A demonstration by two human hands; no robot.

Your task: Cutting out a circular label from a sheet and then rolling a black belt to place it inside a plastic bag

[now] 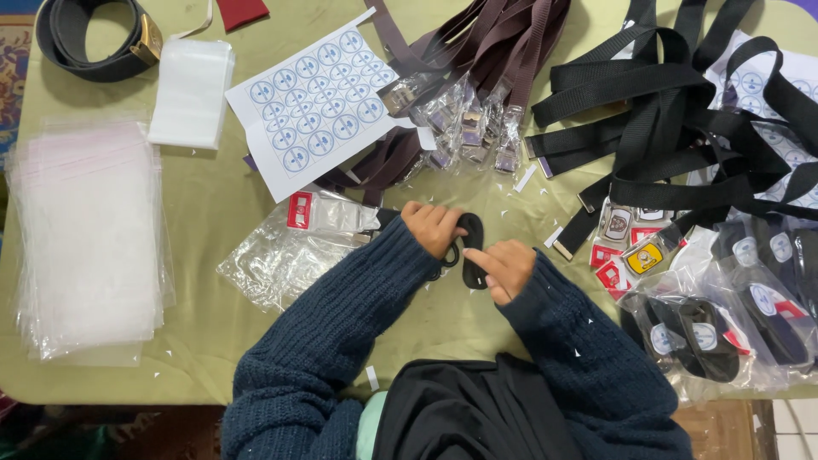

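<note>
My left hand [433, 227] and my right hand [507, 267] meet over the middle of a green table [204, 196]. Between them is a black belt [474, 254] rolled into a tight coil. The left hand's fingers close round the coil's upper left side. The right hand presses its fingers against the coil's right side. A clear plastic bag with a red tag [294, 243] lies just left of my left hand.
A sheet of round blue stickers [317, 100] lies above the hands. Brown belts [477, 60] and loose black belts [682, 111] cover the far side. Bagged belts [724, 324] pile at right. Stacks of clear bags [85, 230] sit at left.
</note>
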